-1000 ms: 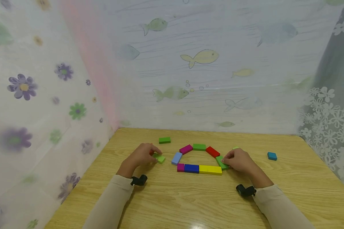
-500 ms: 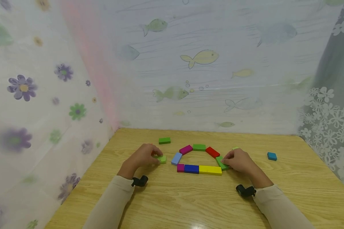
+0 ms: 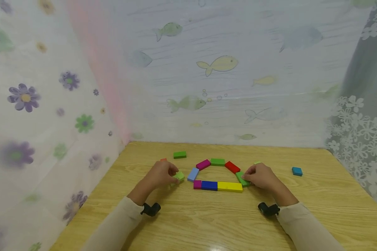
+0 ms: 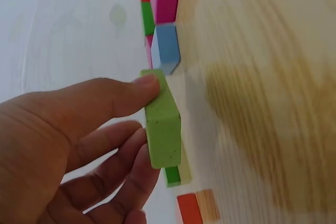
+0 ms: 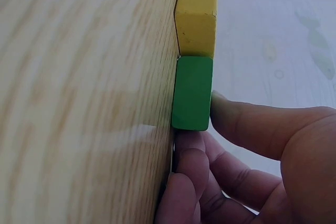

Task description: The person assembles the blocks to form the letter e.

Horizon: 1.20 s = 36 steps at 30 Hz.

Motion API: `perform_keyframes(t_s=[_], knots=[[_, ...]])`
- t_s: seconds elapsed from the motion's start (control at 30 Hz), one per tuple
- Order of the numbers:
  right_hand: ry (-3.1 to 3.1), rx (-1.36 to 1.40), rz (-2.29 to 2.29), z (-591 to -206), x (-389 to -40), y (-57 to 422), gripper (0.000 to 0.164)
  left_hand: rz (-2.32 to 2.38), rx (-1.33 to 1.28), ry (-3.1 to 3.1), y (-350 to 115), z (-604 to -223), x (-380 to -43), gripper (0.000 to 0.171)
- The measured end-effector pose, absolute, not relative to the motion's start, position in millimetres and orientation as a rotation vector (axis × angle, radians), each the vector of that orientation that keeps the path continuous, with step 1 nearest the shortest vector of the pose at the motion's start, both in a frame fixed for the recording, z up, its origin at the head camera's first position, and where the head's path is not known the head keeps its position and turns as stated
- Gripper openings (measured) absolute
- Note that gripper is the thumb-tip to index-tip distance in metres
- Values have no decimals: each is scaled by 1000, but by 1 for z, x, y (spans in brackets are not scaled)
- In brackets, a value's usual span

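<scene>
My left hand [image 3: 159,173] pinches a light green block [image 4: 163,129] between thumb and fingers, just left of a ring of coloured blocks. My right hand [image 3: 263,175] holds a green block [image 5: 192,93] at the ring's right end, thumb on its upper face and fingers along its outer side. That block meets the end of the yellow block [image 3: 230,187]. Blue [image 3: 209,185] and small magenta [image 3: 197,184] blocks continue the straight front row. Light blue [image 3: 193,174], magenta [image 3: 203,164], green [image 3: 217,162] and red [image 3: 232,167] blocks form the curved back.
On the wooden table [image 3: 201,219], a loose green block [image 3: 179,154] lies at the back left, near a partly hidden orange-red block [image 3: 163,160]. A blue-teal block [image 3: 297,171] lies far right. Behind my right hand peeks a light green piece [image 3: 257,162]. A fish-patterned curtain [image 3: 220,87] borders the back.
My left hand has shifted right and slightly nearer, bringing the light green block closer to the light blue one and turning it. My right hand stays on the green block.
</scene>
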State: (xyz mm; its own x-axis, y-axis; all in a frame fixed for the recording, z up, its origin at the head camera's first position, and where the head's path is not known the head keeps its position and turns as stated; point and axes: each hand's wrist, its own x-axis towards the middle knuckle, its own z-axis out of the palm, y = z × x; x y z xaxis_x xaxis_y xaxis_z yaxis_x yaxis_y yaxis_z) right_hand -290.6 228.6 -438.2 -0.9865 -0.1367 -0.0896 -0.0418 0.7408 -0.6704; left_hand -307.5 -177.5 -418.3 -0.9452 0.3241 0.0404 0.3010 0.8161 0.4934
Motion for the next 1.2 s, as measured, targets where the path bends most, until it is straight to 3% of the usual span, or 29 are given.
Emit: perform_keyframes(t_s=[0.8,1.2], knots=[[2825,-162,-1069,-440,-292,229,25,871,358,2954,-165,-429,-287,38],[2821,-165,-1067,-441,-293,230,25,963,314,2826,-167,-428,-291,23]])
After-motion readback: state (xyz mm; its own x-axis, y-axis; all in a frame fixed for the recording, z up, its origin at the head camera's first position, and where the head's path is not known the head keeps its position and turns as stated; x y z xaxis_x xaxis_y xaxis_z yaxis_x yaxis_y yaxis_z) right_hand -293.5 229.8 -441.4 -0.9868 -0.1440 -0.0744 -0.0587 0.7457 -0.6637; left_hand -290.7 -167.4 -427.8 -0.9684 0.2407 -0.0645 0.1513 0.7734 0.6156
